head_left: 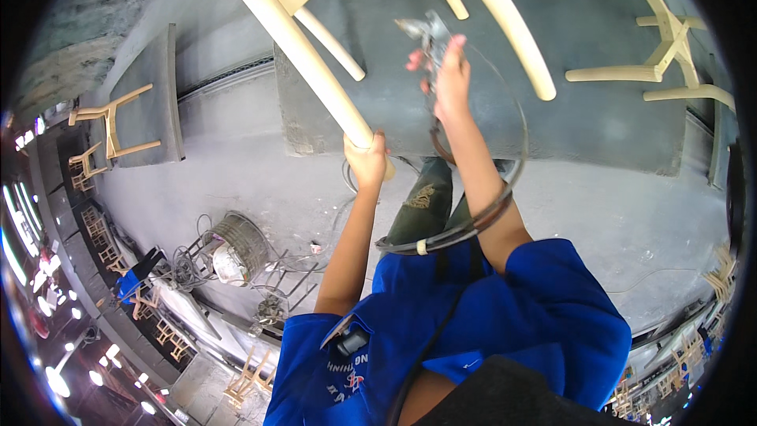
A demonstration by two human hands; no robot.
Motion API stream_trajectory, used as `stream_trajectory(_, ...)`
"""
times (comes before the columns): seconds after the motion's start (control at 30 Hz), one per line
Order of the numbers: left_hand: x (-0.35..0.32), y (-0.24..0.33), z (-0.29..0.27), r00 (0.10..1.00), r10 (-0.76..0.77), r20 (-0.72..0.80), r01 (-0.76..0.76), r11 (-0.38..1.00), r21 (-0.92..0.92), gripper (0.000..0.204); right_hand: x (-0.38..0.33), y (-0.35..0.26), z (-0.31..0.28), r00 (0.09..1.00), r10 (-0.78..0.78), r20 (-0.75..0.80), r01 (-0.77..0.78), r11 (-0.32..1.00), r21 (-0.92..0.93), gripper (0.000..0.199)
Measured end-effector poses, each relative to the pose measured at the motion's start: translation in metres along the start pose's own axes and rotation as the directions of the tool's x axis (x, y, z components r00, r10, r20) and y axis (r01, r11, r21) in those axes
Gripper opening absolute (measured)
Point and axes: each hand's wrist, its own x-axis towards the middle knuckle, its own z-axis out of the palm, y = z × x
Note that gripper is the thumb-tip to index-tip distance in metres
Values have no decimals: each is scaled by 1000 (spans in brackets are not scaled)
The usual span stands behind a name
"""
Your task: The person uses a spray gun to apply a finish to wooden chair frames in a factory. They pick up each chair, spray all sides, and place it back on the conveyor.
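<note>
1. Left hand (367, 162): fingers wrapped around the lower end of a pale wooden chair leg (296, 43), steadying the unfinished chair frame (473, 0) on the grey platform (615, 110).
2. Right hand (449, 79): closed around a metal spray gun (426, 35) aimed at the frame, with its hose (473, 225) looping back past the forearm.
3. Progress: the wood looks bare and uniformly pale; no wet coat is discernible, so judged an early stage.
4. Surroundings: more bare chairs (662, 47) stand nearby.

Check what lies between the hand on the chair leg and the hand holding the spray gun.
Head view: only bare grey platform between left hand and right hand.
</note>
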Motion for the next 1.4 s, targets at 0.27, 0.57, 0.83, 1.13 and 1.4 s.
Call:
stream_trajectory(0.27,42,46,-8,999,-17,51,16,1000,15,27,37,74,35,944,293,-149,-284,956,78,71)
stream_trajectory(0.57,64,62,-15,997,-64,41,63,998,19,25,-22,125,-31,991,73,-112,-100,960,-261,59)
stream_trajectory(0.83,94,81,-23,998,0,57,-4,997,74,21,52,94,45,859,-416,297,473,867,-154,69)
stream_trajectory(1.13,112,89,-34,998,-20,54,15,996,87,19,-15,32,43,833,-554,-16,553,830,70,92)
stream_trajectory(1.4,109,83,-44,999,25,47,-28,998,61,18,14,46,71,944,-281,172,244,947,208,76)
